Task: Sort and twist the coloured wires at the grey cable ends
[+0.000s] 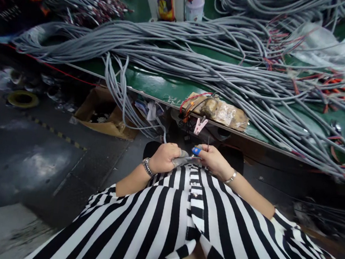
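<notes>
In front of the striped shirt, my left hand (165,158) is closed around a grey cable (164,135), which runs up from the fist to a hanging loop at the table edge. Grey coverings wrap some of its fingertips. My right hand (216,163), with a blue cover on one fingertip, pinches at the cable's end, close beside the left fingers. A thin dark piece sticks up above the right fingers; what it is I cannot make out. Just beyond the hands, a pink clip (200,126) hangs at a taped wooden block (221,112) on the table edge.
Long bundles of grey cable (168,58) with stripped coloured ends lie across the green table (147,81). Bottles (194,3) and a clear plastic bag (340,49) stand behind them. Below the table is a cardboard box (101,125); a yellow ring (22,99) lies on the floor.
</notes>
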Action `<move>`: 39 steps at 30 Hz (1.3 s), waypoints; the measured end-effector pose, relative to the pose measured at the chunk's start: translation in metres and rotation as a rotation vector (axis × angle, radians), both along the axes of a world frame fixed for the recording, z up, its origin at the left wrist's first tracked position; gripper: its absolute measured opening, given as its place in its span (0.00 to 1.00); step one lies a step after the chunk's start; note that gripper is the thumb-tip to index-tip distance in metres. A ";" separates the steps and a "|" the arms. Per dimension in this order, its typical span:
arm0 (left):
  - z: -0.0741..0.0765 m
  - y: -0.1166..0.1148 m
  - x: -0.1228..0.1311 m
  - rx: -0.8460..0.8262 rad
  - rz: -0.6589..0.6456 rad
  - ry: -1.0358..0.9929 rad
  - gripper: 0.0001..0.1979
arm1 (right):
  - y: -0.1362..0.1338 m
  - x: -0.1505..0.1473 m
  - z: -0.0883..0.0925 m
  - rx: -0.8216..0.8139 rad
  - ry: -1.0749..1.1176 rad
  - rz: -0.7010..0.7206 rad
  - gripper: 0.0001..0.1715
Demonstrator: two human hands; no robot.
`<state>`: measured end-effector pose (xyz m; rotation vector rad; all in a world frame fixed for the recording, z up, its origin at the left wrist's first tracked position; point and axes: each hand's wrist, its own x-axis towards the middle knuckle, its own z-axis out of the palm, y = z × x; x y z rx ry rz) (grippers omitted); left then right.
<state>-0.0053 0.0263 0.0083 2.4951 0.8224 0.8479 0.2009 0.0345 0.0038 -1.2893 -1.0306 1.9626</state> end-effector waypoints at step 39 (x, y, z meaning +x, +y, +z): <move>-0.013 -0.008 -0.004 -0.130 0.027 -0.143 0.13 | -0.011 0.021 -0.001 -0.243 0.217 0.060 0.12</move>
